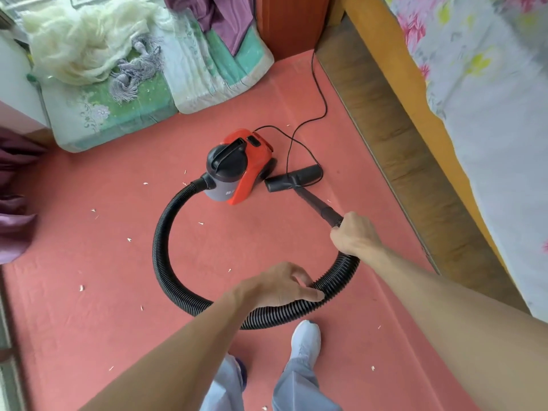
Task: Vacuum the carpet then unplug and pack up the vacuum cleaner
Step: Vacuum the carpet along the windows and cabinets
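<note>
Your right hand [354, 235] was closed round the rigid wand [317, 204] where it meets the hose [161, 238], right of centre in the frame. That grip let you steer the floor nozzle [293, 178]. The nozzle lay flat on the carpet just beside the vacuum cleaner [237, 167], which stood in the middle of the frame.

Your left hand [278, 284], at lower centre, curled over the ribbed hose with the thumb along it. I judge this was to carry the slack loop so it would not drag or kink as the wand swung. The hose ran in a wide ring from the canister's front round to your hands.

The power cord [318, 84] trailed from the machine's back toward the top of the frame beside the bed base [385, 129], and its plug was out of view. White scraps [82, 288] dotted the pink carpet [89, 321], mostly left of the loop. So I judge that side was not yet vacuumed, and unplugging lay well ahead.
</note>
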`<state>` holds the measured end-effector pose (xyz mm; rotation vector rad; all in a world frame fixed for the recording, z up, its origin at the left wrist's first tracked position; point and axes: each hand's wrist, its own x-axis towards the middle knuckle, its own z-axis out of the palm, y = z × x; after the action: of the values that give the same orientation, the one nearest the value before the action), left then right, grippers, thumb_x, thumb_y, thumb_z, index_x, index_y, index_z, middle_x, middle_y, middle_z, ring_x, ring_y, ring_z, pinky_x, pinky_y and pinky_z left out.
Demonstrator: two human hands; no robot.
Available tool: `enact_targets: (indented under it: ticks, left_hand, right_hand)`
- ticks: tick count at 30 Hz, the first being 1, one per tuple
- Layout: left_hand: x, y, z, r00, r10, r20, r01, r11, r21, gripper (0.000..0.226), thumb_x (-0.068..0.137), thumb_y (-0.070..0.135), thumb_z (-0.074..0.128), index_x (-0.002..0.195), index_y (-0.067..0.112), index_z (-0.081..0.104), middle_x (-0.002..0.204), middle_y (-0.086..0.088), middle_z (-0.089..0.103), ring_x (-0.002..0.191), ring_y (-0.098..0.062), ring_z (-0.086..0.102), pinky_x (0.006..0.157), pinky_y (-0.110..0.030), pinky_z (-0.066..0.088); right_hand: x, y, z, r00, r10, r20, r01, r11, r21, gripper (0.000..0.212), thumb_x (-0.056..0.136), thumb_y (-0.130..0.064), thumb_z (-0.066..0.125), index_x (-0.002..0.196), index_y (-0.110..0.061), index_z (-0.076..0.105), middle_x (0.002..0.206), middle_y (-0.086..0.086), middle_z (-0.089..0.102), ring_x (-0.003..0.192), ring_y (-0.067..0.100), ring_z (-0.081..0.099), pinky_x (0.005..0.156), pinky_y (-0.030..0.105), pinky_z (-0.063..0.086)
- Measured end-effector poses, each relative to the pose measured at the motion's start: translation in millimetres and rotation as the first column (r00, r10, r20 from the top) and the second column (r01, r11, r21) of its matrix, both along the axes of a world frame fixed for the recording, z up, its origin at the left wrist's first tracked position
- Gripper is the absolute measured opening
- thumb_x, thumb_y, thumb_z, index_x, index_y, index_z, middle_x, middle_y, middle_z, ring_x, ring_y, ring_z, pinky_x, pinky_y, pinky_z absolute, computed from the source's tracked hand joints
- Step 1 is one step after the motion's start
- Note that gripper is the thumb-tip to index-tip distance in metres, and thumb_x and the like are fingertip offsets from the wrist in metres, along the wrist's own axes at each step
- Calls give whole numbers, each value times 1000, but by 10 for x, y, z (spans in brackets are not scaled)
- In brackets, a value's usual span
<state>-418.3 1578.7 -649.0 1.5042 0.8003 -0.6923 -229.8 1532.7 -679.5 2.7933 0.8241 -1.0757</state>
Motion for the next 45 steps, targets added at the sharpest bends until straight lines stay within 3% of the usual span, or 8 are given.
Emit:
enact_targets:
  ticks: [11, 15, 20, 23, 26, 32, 38, 45]
  left_hand:
    - [-233, 15, 43, 998, -62, -14, 60, 992, -113, 49, 74, 60, 74, 114, 31, 71, 104, 9, 71, 104, -16, 65, 92, -36, 49]
    - [-335, 222, 128, 995, -93, -24, 89, 985, -150, 35, 76, 57, 76, 100, 32, 76, 106, 4, 74, 105, -21, 65, 93, -38, 54]
    - [-478, 371, 145, 996, -68, -51, 66, 997, -48, 29, 82, 55, 72, 93, 28, 77, 101, 10, 72, 102, -12, 62, 101, -42, 45]
    - [-633, 390, 132, 994, -54, -91, 48, 997, -68, 28, 82, 51, 74, 95, 27, 77, 105, 3, 73, 103, -17, 64, 103, -46, 48]
    - [-740, 407, 167, 996, -7, -92, -1, 996, -93, 28, 80, 50, 76, 95, 27, 77, 108, 1, 74, 108, -22, 65, 106, -49, 46]
    - [-873, 464, 410, 998, 50, -34, -56, 981, -184, 39, 71, 59, 71, 99, 33, 77, 109, 11, 74, 111, -16, 63, 111, -45, 39]
    - [-980, 505, 537, 992, -125, -4, 122, 976, -180, 22, 83, 47, 74, 98, 31, 77, 90, 24, 72, 102, -5, 62, 95, -31, 38]
    - [-1040, 463, 427, 954, -301, -2, 300, 950, -91, 25, 84, 50, 73, 105, 37, 71, 87, 14, 72, 84, -5, 68, 77, -26, 47]
  right_hand:
    - [-255, -23, 127, 998, 9, -55, -14, 996, -85, 15, 85, -15, 54, 99, -9, 55, 72, 1, 50, 62, 21, 52, 45, 24, 33]
    - [-357, -11, 158, 989, -101, -106, 91, 991, -93, 11, 84, -15, 54, 94, -9, 52, 72, 1, 49, 57, 15, 47, 44, 23, 31]
    - [-541, 89, 45, 920, -324, -221, 323, 946, -41, 33, 82, -16, 51, 113, -7, 59, 90, 6, 62, 79, 26, 62, 62, 32, 53]
    - [-632, 108, -12, 809, -474, -347, 502, 865, -11, 30, 83, -23, 56, 109, -9, 60, 86, 6, 62, 74, 24, 63, 53, 28, 52]
    - [-687, -2, 22, 602, -633, -487, 710, 703, -36, 31, 84, -28, 64, 108, -8, 60, 87, 8, 64, 69, 22, 63, 40, 22, 47]
    - [-831, -329, 181, 314, -780, -542, 905, 418, -77, 34, 85, -36, 68, 106, -11, 61, 92, 7, 65, 74, 21, 63, 56, 30, 53]
    - [-1228, -687, 324, 267, -891, -368, 962, 269, 48, 34, 85, -39, 64, 79, -6, 58, 84, 11, 64, 89, 37, 67, 85, 54, 56]
    - [-1331, -800, 267, 250, -878, -408, 958, 286, -28, 42, 90, -35, 65, 110, 1, 57, 100, 18, 67, 86, 34, 70, 76, 48, 61]
